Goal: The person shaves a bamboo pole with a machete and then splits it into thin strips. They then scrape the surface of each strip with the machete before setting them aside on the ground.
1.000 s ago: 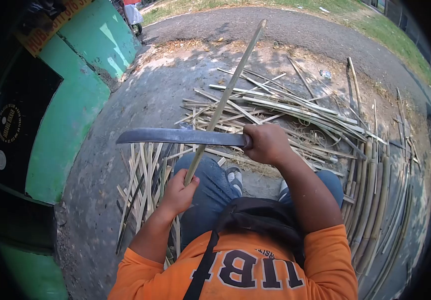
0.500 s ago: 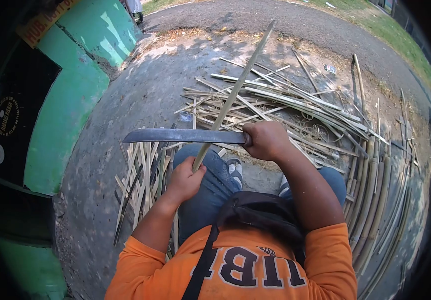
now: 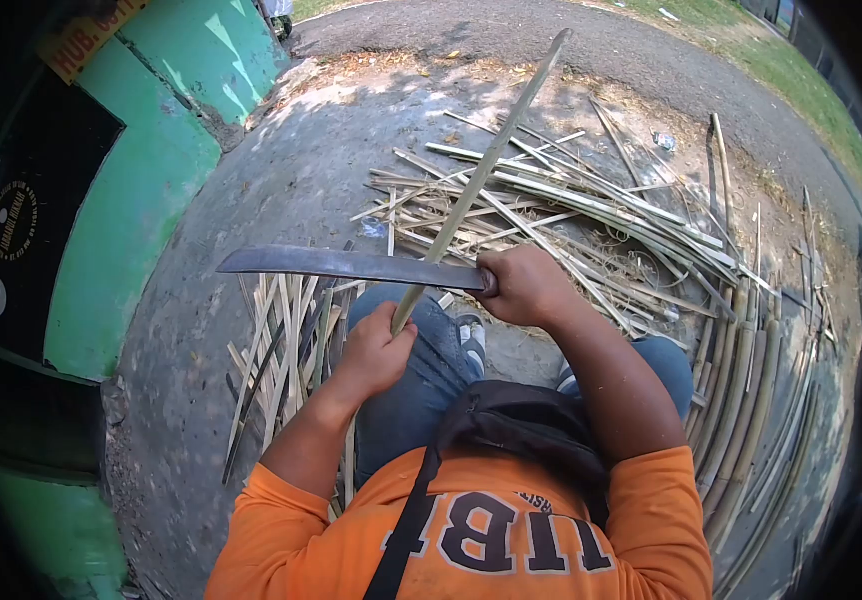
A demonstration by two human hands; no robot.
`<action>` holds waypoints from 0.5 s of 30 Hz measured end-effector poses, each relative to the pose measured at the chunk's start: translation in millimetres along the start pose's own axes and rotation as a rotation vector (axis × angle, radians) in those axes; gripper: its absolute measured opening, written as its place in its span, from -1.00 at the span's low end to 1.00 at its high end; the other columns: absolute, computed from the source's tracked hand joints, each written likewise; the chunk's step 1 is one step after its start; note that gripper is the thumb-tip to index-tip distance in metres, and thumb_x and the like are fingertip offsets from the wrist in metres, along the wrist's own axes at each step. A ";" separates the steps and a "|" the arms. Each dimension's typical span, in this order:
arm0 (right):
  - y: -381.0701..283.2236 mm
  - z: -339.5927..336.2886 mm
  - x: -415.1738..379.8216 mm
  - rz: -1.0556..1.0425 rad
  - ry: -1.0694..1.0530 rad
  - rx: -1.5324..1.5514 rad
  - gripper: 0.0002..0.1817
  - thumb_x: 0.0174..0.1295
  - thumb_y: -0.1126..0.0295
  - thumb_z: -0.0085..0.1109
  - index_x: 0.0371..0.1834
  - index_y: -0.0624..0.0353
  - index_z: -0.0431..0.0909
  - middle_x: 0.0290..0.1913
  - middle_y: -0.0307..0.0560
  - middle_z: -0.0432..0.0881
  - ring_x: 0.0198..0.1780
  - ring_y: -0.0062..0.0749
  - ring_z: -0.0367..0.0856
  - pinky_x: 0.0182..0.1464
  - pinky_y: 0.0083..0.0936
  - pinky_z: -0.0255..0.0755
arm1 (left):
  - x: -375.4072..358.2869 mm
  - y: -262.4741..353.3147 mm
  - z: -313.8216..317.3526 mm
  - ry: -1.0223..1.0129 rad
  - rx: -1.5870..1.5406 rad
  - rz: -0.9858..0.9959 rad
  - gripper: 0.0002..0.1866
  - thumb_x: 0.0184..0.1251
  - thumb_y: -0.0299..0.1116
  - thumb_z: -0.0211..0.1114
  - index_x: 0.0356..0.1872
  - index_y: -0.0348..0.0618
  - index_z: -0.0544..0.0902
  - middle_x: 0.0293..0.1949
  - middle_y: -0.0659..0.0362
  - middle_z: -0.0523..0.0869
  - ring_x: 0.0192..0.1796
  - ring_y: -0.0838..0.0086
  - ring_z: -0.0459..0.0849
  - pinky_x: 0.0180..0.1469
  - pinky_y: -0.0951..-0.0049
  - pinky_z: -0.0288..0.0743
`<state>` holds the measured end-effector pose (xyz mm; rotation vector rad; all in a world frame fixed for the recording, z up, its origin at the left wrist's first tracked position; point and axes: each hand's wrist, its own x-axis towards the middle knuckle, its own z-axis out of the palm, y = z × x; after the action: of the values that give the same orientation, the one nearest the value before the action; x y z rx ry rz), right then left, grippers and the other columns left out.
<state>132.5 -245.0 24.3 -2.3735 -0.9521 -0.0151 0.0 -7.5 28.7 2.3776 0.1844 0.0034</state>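
Observation:
My left hand [image 3: 376,350] is closed around the lower end of a long bamboo strip [image 3: 486,165], which slants up and away to the right. In my right hand [image 3: 523,285] is the handle of a machete [image 3: 341,264], its long grey blade pointing left. The blade crosses the strip a little above my left fist and overlaps it in this view. Both hands are in front of my knees, over the jeans [image 3: 413,350].
Split bamboo strips [image 3: 551,200] lie in a loose heap on the concrete ahead. More strips [image 3: 286,340] are piled by my left leg. Whole bamboo poles [image 3: 746,400] lie along the right. A green wall [image 3: 141,240] stands at the left.
The machete has shifted slightly left, its tip lifting a little toward the far side. The bamboo strip's far end has swung slightly right. Both hands keep their hold.

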 end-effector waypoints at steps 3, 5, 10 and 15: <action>-1.1 1.7 1.0 -0.009 -0.021 -0.002 -0.81 0.07 0.23 0.39 -0.41 0.07 0.63 -0.46 0.11 0.66 -0.30 0.22 0.68 -0.25 0.03 0.54 | 1.5 2.8 1.6 0.011 0.047 0.053 -0.78 0.41 -0.30 0.31 -0.13 -0.28 0.63 -0.36 -0.03 0.70 -0.28 0.16 0.71 -0.17 0.20 0.53; 0.6 -6.8 3.4 0.044 -0.075 -0.032 -0.82 0.04 0.24 0.29 -0.33 0.01 0.70 -0.41 0.08 0.73 -0.26 0.15 0.75 -0.16 0.04 0.62 | 2.9 6.5 1.6 0.028 0.077 0.080 -0.78 0.40 -0.30 0.30 -0.13 -0.28 0.63 -0.34 -0.06 0.71 -0.26 0.10 0.73 -0.15 0.18 0.54; 11.8 -20.1 2.8 0.133 -0.044 -0.084 -0.84 0.07 0.27 0.25 -0.33 0.04 0.70 -0.40 0.11 0.72 -0.25 0.17 0.74 -0.15 0.04 0.60 | 8.6 12.7 -1.5 0.067 0.112 0.106 -0.77 0.40 -0.30 0.28 -0.13 -0.28 0.63 -0.33 -0.09 0.73 -0.22 0.02 0.76 -0.13 0.15 0.56; 11.2 -15.1 2.7 0.140 0.010 -0.020 -0.81 0.08 0.26 0.27 -0.29 0.08 0.70 -0.36 0.15 0.73 -0.21 0.19 0.74 -0.12 0.07 0.60 | 11.9 12.7 4.1 0.049 0.065 0.074 -0.77 0.40 -0.30 0.28 -0.12 -0.29 0.63 -0.35 -0.10 0.72 -0.25 0.00 0.75 -0.15 0.14 0.55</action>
<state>144.5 -257.6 31.8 -2.4507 -0.7826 0.0168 13.6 -17.9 33.8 2.4492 0.1211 0.0916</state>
